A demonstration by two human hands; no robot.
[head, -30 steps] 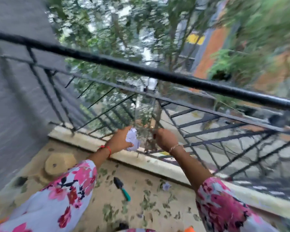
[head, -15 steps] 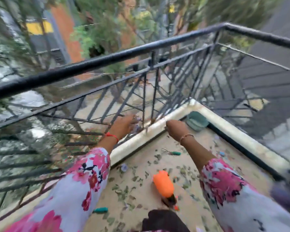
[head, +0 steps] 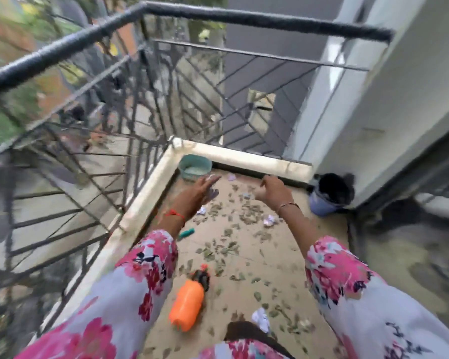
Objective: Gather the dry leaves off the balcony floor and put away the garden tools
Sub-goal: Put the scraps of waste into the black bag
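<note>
**hands reach over a leaf-strewn balcony floor, nothing gathered yet**

dry leaves [head: 246, 216] lie scattered flat across the tan balcony floor [head: 319, 237], thickest in the middle and thinner toward the viewer. they are in no pile, so the gathering looks barely begun.

both hands are held out above the leaves, apart from each other. the left hand [head: 200, 189] has its fingers straight and spread and grips nothing. the right hand [head: 274, 190] has its fingers curled under; i cannot tell whether it holds anything.

an orange spray bottle [head: 186, 305] lies on its side near the viewer. its long axis runs away from the viewer, with the black trigger head at the far end and the base nearest. a teal-handled tool [head: 187, 233] lies near the left kerb, its long axis slanting up to the right; its working end is hidden under the left forearm. small crumpled paper scraps [head: 261, 318] sit among the leaves.

in the far corner stands a teal bowl [head: 195, 167], and a blue pot [head: 325, 200] with dark contents sits against the white wall [head: 399, 99]. a black metal railing [head: 62, 45] rises from a pale kerb [head: 151, 187].

the next move probably calls for lowering both hands to the floor and sweeping the leaves together, then collecting the bottle and tool.
</note>
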